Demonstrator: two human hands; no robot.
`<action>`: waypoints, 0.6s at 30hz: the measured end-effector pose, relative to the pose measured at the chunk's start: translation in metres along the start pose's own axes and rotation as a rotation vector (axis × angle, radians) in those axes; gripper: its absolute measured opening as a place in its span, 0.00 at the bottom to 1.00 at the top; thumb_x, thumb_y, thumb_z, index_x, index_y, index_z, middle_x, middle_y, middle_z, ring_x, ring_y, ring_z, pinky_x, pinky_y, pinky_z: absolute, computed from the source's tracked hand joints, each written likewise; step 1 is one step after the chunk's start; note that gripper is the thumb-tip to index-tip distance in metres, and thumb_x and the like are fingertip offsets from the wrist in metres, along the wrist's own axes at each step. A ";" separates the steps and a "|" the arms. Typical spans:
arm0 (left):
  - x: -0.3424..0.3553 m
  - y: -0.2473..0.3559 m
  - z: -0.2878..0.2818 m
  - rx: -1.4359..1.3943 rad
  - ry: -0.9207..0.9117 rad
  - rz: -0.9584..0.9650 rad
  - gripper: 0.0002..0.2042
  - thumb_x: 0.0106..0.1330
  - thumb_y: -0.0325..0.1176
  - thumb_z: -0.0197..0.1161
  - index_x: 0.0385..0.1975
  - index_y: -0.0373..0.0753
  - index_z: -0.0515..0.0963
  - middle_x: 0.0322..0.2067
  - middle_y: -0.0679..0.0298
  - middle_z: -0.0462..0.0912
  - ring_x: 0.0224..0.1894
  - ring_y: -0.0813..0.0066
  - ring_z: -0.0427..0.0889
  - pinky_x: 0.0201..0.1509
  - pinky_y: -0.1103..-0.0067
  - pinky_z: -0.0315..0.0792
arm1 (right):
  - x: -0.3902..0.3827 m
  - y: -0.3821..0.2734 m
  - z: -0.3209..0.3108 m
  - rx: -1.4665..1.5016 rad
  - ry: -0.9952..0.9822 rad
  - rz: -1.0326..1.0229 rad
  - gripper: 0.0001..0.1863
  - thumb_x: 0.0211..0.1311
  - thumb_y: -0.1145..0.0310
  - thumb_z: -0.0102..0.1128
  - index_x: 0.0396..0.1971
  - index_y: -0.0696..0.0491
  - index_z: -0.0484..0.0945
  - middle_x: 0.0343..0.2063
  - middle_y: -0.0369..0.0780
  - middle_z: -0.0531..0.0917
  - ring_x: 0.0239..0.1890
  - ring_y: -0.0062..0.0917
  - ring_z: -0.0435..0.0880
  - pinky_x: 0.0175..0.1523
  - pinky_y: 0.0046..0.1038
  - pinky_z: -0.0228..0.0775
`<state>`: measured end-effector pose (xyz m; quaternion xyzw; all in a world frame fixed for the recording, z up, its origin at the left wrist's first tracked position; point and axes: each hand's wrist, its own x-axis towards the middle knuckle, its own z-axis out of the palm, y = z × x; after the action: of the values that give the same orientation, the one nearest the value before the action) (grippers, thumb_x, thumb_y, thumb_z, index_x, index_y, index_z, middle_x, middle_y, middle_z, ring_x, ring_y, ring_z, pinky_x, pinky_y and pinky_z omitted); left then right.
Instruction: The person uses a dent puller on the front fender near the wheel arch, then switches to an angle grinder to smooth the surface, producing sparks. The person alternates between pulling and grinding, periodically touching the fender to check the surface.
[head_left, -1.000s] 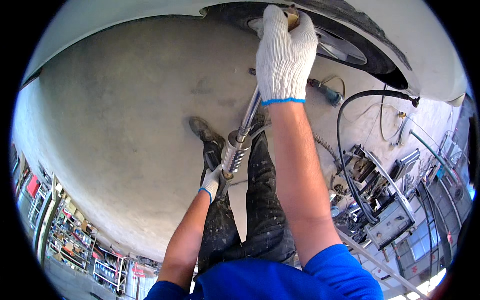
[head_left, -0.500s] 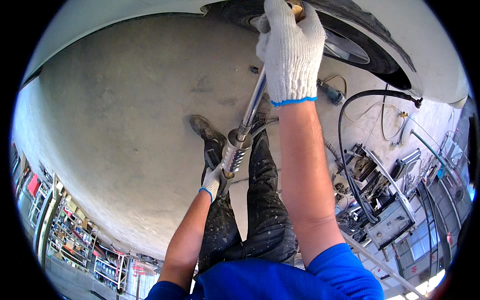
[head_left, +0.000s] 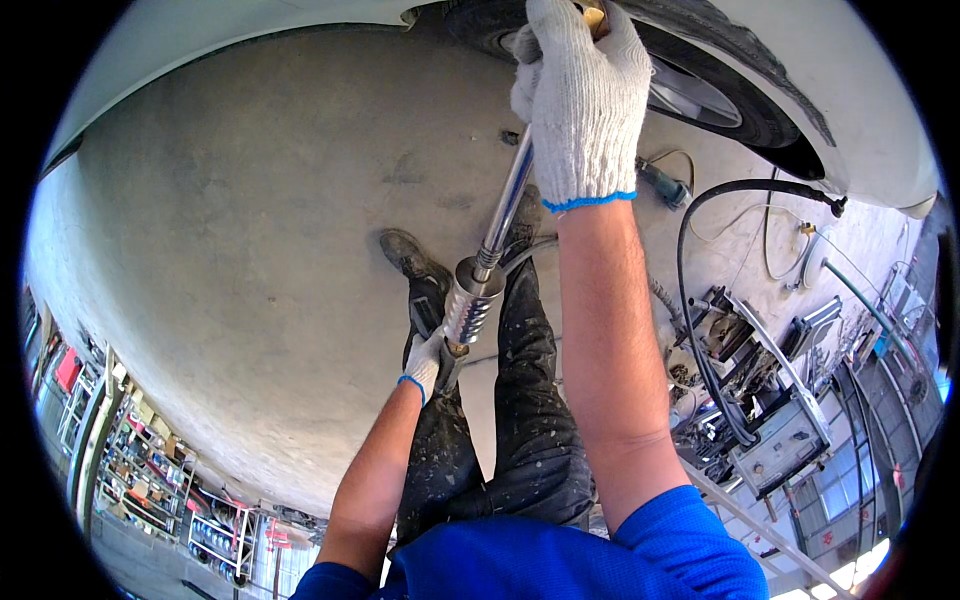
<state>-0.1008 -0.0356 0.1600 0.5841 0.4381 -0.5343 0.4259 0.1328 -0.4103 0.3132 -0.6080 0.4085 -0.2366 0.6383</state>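
Observation:
A chrome slide hammer (head_left: 472, 306) with a ribbed cylindrical weight slants up from between my legs toward the car body. My left hand (head_left: 425, 362), in a white knit glove with a blue cuff, is closed around its lower end, just below the weight. Farther up, my right hand (head_left: 588, 115) wears a matching glove and is wrapped round the front end of the tool, next to the wheel. A brass-coloured piece (head_left: 594, 20) shows beyond the right fingers. The tool's tip is cut off at the upper edge, so its contact with the panel cannot be seen.
A white car body (head_left: 870, 110) arches over a wheel (head_left: 700, 95) ahead. On the right, a thick black cable (head_left: 690, 270) loops down to a grey machine (head_left: 785, 445). A green power tool (head_left: 662, 185) lies on the floor. Loaded shelves (head_left: 145, 475) stand far left.

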 end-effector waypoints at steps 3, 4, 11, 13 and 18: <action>0.003 -0.003 -0.002 0.009 -0.013 0.003 0.34 0.67 0.51 0.69 0.60 0.28 0.69 0.49 0.54 0.81 0.47 0.67 0.82 0.52 0.70 0.77 | 0.000 -0.002 -0.001 0.008 -0.005 0.009 0.18 0.69 0.56 0.66 0.43 0.57 0.80 0.32 0.41 0.86 0.31 0.21 0.85 0.35 0.26 0.79; 0.003 -0.003 -0.003 0.009 -0.017 0.007 0.34 0.67 0.51 0.69 0.61 0.28 0.69 0.49 0.54 0.81 0.48 0.67 0.82 0.53 0.70 0.77 | -0.001 -0.003 -0.002 0.014 -0.007 0.012 0.18 0.69 0.56 0.66 0.43 0.57 0.80 0.32 0.41 0.86 0.31 0.21 0.85 0.35 0.26 0.79; 0.002 0.002 -0.002 0.021 -0.002 0.012 0.37 0.66 0.53 0.69 0.62 0.28 0.68 0.50 0.54 0.81 0.49 0.66 0.82 0.55 0.70 0.76 | -0.002 -0.006 -0.003 0.084 -0.053 0.079 0.18 0.69 0.56 0.66 0.43 0.57 0.79 0.32 0.41 0.86 0.31 0.21 0.85 0.34 0.26 0.79; 0.004 0.003 -0.002 0.053 0.002 0.009 0.37 0.65 0.53 0.69 0.63 0.28 0.67 0.51 0.54 0.81 0.49 0.66 0.82 0.54 0.70 0.76 | -0.001 -0.010 -0.004 0.122 -0.082 0.114 0.18 0.70 0.56 0.66 0.43 0.57 0.79 0.32 0.41 0.86 0.31 0.21 0.85 0.34 0.26 0.79; 0.004 0.004 -0.008 0.018 -0.041 0.004 0.42 0.63 0.56 0.72 0.64 0.26 0.66 0.52 0.52 0.80 0.49 0.65 0.82 0.54 0.70 0.77 | -0.048 0.011 -0.016 0.169 -0.179 0.148 0.16 0.70 0.59 0.67 0.42 0.56 0.76 0.31 0.37 0.83 0.32 0.20 0.83 0.37 0.24 0.77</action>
<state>-0.0949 -0.0283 0.1569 0.5779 0.4231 -0.5492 0.4305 0.0909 -0.3799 0.3147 -0.5389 0.3724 -0.1672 0.7369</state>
